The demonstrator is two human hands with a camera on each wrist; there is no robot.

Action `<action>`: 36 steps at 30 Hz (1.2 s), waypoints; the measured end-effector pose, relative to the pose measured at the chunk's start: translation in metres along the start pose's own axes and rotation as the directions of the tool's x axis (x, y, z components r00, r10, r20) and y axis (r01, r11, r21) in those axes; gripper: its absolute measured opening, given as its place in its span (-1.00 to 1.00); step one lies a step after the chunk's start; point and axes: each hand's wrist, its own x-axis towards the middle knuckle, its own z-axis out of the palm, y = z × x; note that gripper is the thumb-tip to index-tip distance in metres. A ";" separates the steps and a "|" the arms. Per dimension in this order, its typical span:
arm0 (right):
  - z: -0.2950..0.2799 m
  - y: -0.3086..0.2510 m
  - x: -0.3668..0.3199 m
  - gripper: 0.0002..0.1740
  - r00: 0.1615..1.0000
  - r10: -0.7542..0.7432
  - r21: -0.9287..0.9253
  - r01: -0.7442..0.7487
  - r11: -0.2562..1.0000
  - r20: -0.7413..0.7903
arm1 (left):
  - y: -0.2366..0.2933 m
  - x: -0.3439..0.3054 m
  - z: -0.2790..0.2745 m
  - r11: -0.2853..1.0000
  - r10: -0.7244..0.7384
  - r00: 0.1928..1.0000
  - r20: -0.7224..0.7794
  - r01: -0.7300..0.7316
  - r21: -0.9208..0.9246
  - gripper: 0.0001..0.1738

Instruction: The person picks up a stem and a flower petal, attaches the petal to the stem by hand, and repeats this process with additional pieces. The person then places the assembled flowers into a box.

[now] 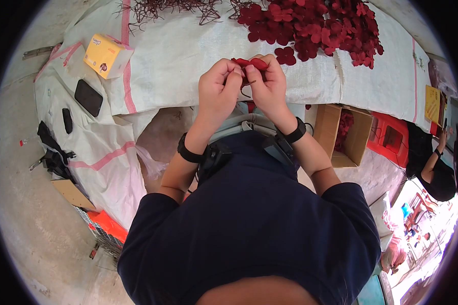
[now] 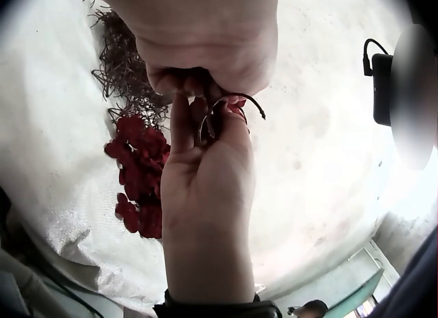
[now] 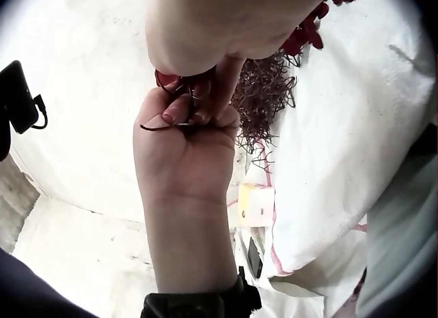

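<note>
Both hands meet over the near edge of the white woven sheet. The left hand (image 1: 220,89) pinches a red fabric petal piece (image 1: 258,63) from one side, and the right hand (image 1: 267,86) pinches it from the other. A thin dark brown stem (image 2: 254,103) curves out from between the fingers; in the right wrist view a stem (image 3: 156,128) sticks out beside the fingertips. The fingers cover most of the piece and the place where stem and petals meet. Beyond the hands lies a pile of dark red petal pieces (image 1: 318,30).
Tangled brown stems (image 1: 175,6) lie at the far edge. To the left are a yellow box (image 1: 101,55) and a black phone (image 1: 88,98). A cardboard box (image 1: 364,133) with red pieces and a red stool (image 1: 395,138) stand right, near another person's arm (image 1: 432,161).
</note>
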 end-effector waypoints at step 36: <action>-0.006 0.003 -0.002 -0.98 0.991 0.041 0.033 -0.046 0.998 0.128 | -0.007 0.001 -0.007 0.972 -0.114 0.979 0.168 0.144 -0.184 -0.89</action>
